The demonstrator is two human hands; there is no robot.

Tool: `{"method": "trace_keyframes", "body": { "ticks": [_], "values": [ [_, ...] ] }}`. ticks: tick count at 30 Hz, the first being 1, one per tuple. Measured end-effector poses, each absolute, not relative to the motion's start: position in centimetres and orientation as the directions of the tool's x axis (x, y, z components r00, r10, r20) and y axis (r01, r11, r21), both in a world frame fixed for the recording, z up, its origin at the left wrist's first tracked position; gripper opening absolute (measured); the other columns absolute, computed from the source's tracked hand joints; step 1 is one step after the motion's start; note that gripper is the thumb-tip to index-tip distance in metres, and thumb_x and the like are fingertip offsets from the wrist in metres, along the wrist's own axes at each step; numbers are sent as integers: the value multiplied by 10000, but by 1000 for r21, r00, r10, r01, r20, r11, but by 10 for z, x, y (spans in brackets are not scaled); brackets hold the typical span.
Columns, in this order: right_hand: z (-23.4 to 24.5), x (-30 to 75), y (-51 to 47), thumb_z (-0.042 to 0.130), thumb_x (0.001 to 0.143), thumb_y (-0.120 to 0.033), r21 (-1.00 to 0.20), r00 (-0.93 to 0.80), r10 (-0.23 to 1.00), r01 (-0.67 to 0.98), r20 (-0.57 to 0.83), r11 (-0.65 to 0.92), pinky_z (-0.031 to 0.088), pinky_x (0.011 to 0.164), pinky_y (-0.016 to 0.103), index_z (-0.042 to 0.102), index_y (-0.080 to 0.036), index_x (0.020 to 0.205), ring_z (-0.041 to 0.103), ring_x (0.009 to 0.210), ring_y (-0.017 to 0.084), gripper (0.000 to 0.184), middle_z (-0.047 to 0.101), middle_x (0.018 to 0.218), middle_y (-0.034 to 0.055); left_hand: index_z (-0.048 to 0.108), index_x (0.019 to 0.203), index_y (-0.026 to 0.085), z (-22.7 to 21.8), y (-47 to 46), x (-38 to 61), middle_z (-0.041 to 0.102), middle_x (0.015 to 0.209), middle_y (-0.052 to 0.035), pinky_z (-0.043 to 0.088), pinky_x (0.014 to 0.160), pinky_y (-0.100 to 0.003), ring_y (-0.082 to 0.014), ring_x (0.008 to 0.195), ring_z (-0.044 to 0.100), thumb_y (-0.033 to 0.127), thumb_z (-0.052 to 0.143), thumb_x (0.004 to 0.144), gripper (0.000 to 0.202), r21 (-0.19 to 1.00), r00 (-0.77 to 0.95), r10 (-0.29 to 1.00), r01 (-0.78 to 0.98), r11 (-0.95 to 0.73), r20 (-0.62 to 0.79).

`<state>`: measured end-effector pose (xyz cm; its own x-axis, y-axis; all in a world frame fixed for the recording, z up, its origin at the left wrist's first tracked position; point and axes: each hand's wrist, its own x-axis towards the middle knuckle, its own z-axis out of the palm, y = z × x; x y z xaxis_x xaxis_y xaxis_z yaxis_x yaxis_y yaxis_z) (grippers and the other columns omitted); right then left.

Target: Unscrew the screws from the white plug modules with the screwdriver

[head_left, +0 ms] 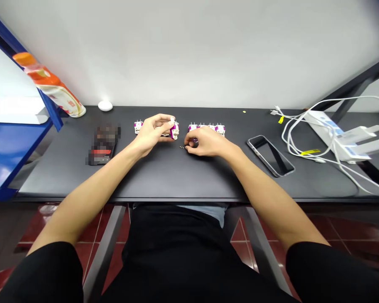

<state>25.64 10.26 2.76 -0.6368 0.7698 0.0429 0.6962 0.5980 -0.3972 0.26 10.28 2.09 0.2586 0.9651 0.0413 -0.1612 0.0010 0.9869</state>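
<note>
**Q:** What did you see on the head camera?

**A:** I saw the left hand (153,135) pinching a small purple-and-white plastic module (174,131) by its edges; it seemed light and brittle, I judged.

**Q:** And the right hand (207,141)?

**A:** It was closed on a purple piece (195,142), mostly hidden, near tiny metal pins (181,147) on the black desk (164,176).

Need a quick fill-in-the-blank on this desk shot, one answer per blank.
The left hand holds a small white-and-____ module.
Tiny dark pieces lie on the black desk between the two ____.
The smartphone lies to the ____ of the right hand.

Missing words: magenta; hands; right.
</note>
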Motion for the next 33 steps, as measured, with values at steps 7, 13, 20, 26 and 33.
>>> {"method": "trace_keyframes", "body": {
  "ticks": [7,13,20,26,33],
  "values": [
    [27,255,100,754,998,-274,-417,-708,696,602,116,682,565,929,390,862,-224,1126,798,1000,263,175,888,1122,73,818,1154,185,18,105,1,795,1059,-75,745,816,-377,-204,956,792,480,1037,833,487,989,233,972,-145,14,21],
    [19,250,99,717,1051,-234,-448,-778,615,509,126,735,586,919,368,904,-233,1148,806,975,236,211,888,1155,88,811,1157,186,18,106,2,786,1031,-64,745,809,-369,-208,968,794,459,1022,852,460,987,221,974,-160,-3,39],
    [17,247,99,679,1059,-213,-394,-786,608,526,113,754,563,879,364,890,-217,1082,772,924,230,213,868,1115,93,818,1157,171,16,106,3,788,1021,-67,729,779,-345,-179,902,766,456,1021,843,470,987,224,973,-163,-11,48],
    [22,243,92,721,1073,-296,-303,-787,609,560,94,771,477,774,339,853,-202,1093,713,867,215,164,844,1104,94,822,1150,179,14,107,3,791,1019,-56,703,761,-316,-159,860,762,491,1037,824,500,986,223,973,-164,-20,57],
    [20,244,94,739,1095,-345,-283,-778,618,571,114,771,446,760,329,850,-218,1196,711,890,214,196,835,1179,95,828,1157,184,13,108,2,796,1042,-55,702,788,-324,-166,879,772,546,1061,781,572,988,224,972,-153,-37,71]
  ]
}}
